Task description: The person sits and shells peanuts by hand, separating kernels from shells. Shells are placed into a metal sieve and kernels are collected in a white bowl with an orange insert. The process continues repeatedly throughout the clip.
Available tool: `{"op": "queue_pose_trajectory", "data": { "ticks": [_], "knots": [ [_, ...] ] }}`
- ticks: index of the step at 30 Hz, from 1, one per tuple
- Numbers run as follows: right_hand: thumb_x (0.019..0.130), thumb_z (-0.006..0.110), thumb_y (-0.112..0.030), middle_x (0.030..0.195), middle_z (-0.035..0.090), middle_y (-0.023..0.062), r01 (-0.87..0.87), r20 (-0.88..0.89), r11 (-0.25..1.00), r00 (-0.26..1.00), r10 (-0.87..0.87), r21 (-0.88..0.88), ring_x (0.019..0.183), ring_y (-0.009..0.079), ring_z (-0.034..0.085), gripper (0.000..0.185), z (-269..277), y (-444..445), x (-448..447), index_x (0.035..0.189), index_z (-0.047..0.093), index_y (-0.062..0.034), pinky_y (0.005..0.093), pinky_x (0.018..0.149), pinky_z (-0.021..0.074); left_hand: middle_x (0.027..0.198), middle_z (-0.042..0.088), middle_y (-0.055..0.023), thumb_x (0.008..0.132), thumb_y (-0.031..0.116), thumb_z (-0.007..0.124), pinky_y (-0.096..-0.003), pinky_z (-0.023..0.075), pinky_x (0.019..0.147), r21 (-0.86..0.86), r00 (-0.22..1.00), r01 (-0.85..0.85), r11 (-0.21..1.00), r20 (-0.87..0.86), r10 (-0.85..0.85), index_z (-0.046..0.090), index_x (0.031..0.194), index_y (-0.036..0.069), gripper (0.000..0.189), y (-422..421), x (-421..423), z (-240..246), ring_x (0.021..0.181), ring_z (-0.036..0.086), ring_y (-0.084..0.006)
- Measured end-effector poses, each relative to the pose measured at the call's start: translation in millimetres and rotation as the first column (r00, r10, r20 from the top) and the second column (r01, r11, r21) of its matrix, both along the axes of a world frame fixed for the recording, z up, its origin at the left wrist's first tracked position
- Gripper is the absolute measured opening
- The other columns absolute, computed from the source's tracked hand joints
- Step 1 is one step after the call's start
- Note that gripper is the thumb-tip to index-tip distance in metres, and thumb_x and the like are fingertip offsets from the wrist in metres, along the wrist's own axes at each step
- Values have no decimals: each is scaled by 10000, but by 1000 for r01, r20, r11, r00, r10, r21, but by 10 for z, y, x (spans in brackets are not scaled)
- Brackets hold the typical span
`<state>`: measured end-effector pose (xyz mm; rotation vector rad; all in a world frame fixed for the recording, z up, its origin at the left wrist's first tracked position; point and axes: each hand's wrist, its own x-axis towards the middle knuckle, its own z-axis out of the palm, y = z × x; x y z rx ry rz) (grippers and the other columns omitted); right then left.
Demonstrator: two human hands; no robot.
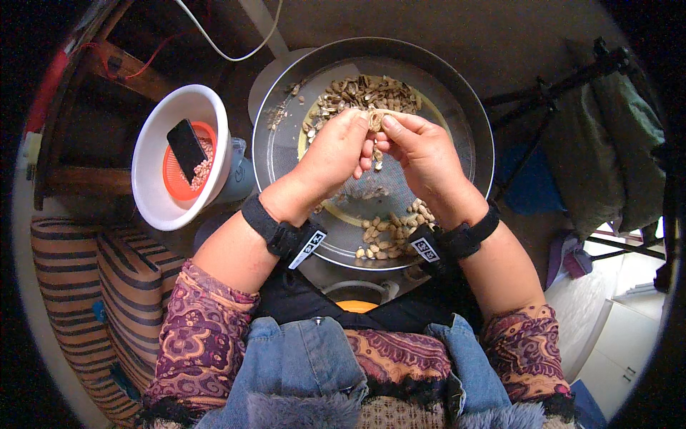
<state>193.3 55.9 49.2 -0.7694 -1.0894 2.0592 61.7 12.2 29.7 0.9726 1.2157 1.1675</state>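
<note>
Over a round metal mesh sieve (292,185), my left hand (338,145) and my right hand (423,147) meet, both gripping a peanut shell (376,120) between thumbs and fingertips. The shell looks split apart; whether a kernel is inside cannot be told. Beyond my hands lies a heap of broken peanut shells (370,91). Whole unshelled peanuts (378,240) are piled at the sieve's near side, below my right hand. Small crumbs (276,117) lie at the sieve's left. Each wrist wears a black strap.
Left of the sieve, a white plastic basin (143,161) holds an orange basket (172,179) with shelled peanuts (202,172) and a black smartphone (186,147). A striped cushion (128,273) lies at the lower left. Dark metal bars (552,94) stand at the right.
</note>
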Motion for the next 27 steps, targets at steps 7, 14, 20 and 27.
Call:
{"op": "queue_pose_trajectory", "data": {
  "ticks": [7,14,20,27],
  "knots": [
    [803,571,-136,808,610,72,81,192,995,977,-90,55,698,110,566,226,-91,32,5,941,586,42,217,650,464,598,497,-67,877,211,442,-273,380,444,451,732,8,892,-611,302,473,743,25,231,31,-16,-75,477,469,-112],
    [781,575,-62,792,610,72,65,198,994,977,-81,84,675,104,560,211,-95,61,35,957,583,54,212,642,466,590,516,-71,865,204,464,-271,391,453,345,843,69,936,-521,130,488,766,19,211,33,-70,-71,494,493,-109],
    [779,589,-72,830,613,105,31,279,989,957,-72,147,697,127,577,232,-77,64,41,972,574,57,235,667,477,558,519,-41,855,189,457,-254,402,436,287,697,113,951,-705,130,501,752,11,210,29,-85,-71,480,508,-102],
    [757,589,-39,783,618,102,58,383,961,909,-163,270,635,111,572,220,-89,31,6,942,578,79,222,597,479,587,533,-43,866,181,441,-231,409,415,146,815,40,989,-577,52,490,748,18,206,9,-29,-62,471,504,-95]
  ]
}}
